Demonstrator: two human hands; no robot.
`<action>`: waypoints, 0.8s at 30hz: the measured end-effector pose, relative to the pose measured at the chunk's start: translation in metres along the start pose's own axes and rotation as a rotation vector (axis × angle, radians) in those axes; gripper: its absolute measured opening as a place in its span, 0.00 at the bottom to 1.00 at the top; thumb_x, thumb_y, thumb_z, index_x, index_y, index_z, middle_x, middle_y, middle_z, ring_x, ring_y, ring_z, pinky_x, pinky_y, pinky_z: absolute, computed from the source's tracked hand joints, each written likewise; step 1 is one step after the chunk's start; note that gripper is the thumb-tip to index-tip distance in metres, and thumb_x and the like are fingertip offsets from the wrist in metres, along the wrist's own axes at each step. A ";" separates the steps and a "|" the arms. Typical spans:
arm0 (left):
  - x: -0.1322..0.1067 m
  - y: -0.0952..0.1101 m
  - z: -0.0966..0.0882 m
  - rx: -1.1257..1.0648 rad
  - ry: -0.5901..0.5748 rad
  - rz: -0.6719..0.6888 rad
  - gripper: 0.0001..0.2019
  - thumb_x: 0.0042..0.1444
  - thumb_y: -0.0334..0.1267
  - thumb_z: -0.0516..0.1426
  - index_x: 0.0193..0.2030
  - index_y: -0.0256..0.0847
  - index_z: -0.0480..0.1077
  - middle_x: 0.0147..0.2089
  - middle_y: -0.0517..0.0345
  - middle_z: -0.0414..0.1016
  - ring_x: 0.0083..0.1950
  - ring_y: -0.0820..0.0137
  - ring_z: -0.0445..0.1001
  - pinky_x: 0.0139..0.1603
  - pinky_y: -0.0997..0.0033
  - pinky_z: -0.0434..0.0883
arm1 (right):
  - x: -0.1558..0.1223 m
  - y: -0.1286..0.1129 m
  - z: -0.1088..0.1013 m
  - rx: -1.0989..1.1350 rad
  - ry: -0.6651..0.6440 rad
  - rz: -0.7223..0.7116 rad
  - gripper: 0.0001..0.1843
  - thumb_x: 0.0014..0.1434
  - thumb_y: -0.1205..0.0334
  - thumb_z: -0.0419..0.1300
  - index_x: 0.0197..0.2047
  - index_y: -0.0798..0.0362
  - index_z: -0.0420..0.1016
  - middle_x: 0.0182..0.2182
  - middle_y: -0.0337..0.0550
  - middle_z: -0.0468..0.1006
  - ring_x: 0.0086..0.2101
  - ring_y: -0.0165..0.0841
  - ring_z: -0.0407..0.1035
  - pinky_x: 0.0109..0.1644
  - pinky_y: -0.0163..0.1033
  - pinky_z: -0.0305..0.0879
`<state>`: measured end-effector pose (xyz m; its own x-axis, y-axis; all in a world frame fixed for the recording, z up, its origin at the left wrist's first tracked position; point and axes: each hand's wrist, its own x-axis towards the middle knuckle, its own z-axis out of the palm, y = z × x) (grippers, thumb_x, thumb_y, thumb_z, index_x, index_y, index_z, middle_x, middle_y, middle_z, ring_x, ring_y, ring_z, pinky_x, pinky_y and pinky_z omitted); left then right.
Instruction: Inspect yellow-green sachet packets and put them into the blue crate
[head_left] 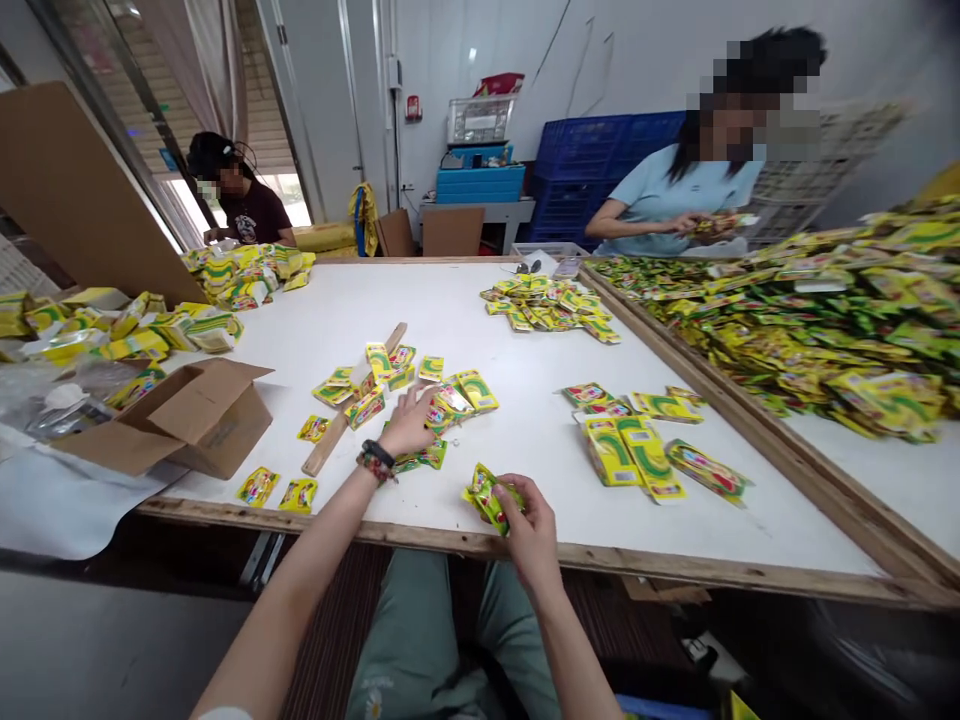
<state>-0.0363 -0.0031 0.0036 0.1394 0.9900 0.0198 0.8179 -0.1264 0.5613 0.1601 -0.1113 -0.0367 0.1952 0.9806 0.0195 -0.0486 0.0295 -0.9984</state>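
Note:
My left hand (409,422), with a dark band and beads at the wrist, reaches over a loose group of small yellow-and-green packets (474,390). Its fingers are apart and touch the packets' near-left side; I see no firm hold. Close to the front edge, my right hand (531,522) is closed around a few green-and-yellow packets (489,494), pinched between thumb and fingers. Left of my left hand, more packets (365,408) lie on and around a wooden strip (324,450). Two single packets (259,486) lie near the front edge at the left.
An open cardboard box (217,415) stands left, beside piled yellow packs (135,335). Flat yellow packs (630,455) and a packet heap (551,303) lie right. A wooden divider (720,385) borders a large packet mound (825,330). Two people work across the table.

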 end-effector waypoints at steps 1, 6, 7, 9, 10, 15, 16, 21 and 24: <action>0.014 0.002 0.000 0.059 0.005 -0.102 0.32 0.51 0.41 0.60 0.62 0.44 0.56 0.67 0.42 0.53 0.67 0.46 0.56 0.63 0.49 0.59 | -0.001 -0.002 -0.004 0.031 0.008 0.039 0.20 0.50 0.46 0.64 0.38 0.54 0.73 0.33 0.44 0.77 0.29 0.35 0.71 0.30 0.38 0.69; 0.039 0.007 0.019 0.122 0.012 -0.330 0.32 0.51 0.52 0.58 0.57 0.35 0.58 0.62 0.33 0.56 0.61 0.40 0.64 0.56 0.47 0.64 | -0.010 -0.012 -0.006 0.059 0.005 0.144 0.25 0.48 0.42 0.64 0.41 0.53 0.73 0.34 0.44 0.79 0.27 0.36 0.72 0.23 0.38 0.70; 0.036 0.009 0.023 0.128 0.012 -0.323 0.30 0.50 0.51 0.59 0.56 0.37 0.59 0.62 0.35 0.55 0.59 0.42 0.66 0.55 0.49 0.65 | -0.011 -0.013 -0.005 0.051 0.005 0.123 0.23 0.49 0.42 0.64 0.40 0.52 0.73 0.34 0.44 0.79 0.28 0.36 0.72 0.23 0.38 0.70; 0.023 0.015 0.028 0.136 0.020 -0.268 0.26 0.50 0.46 0.59 0.54 0.42 0.61 0.65 0.40 0.51 0.57 0.47 0.68 0.54 0.50 0.66 | -0.012 -0.014 -0.002 0.041 0.026 0.058 0.21 0.51 0.44 0.63 0.39 0.52 0.73 0.33 0.43 0.78 0.29 0.36 0.72 0.26 0.38 0.72; 0.015 0.020 0.030 0.140 0.030 -0.231 0.23 0.51 0.43 0.59 0.53 0.44 0.61 0.67 0.42 0.48 0.57 0.48 0.68 0.55 0.51 0.65 | -0.012 -0.015 -0.002 0.039 0.046 0.023 0.20 0.52 0.45 0.63 0.39 0.53 0.73 0.33 0.43 0.78 0.30 0.36 0.72 0.29 0.39 0.72; -0.036 0.043 0.035 0.077 0.130 0.063 0.12 0.55 0.33 0.53 0.47 0.44 0.63 0.56 0.50 0.60 0.57 0.58 0.66 0.57 0.55 0.64 | -0.006 -0.025 -0.003 0.012 0.139 -0.202 0.13 0.58 0.51 0.60 0.40 0.52 0.74 0.34 0.42 0.77 0.33 0.34 0.72 0.37 0.40 0.72; -0.047 0.045 0.038 0.019 0.145 0.157 0.13 0.55 0.31 0.52 0.48 0.44 0.63 0.53 0.51 0.63 0.55 0.60 0.67 0.55 0.57 0.66 | -0.004 -0.029 -0.004 -0.004 0.134 -0.271 0.11 0.59 0.53 0.59 0.40 0.52 0.74 0.34 0.42 0.77 0.34 0.34 0.72 0.38 0.39 0.72; -0.086 0.046 0.053 -0.137 0.245 0.335 0.26 0.47 0.28 0.54 0.55 0.42 0.59 0.50 0.50 0.67 0.53 0.58 0.66 0.55 0.55 0.65 | 0.014 -0.049 -0.006 -0.136 -0.005 -0.544 0.07 0.62 0.60 0.57 0.41 0.50 0.75 0.36 0.42 0.76 0.38 0.34 0.71 0.42 0.39 0.69; -0.094 0.041 0.061 -0.129 0.246 0.225 0.26 0.45 0.29 0.55 0.54 0.39 0.59 0.51 0.46 0.66 0.55 0.56 0.65 0.58 0.52 0.63 | 0.020 -0.052 -0.003 -0.163 -0.090 -0.519 0.07 0.63 0.60 0.56 0.42 0.50 0.74 0.37 0.42 0.77 0.38 0.33 0.72 0.42 0.38 0.68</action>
<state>0.0181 -0.1048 -0.0260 0.1571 0.9255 0.3446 0.7023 -0.3500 0.6199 0.1700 -0.0941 0.0159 0.0687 0.8582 0.5087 0.1857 0.4900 -0.8517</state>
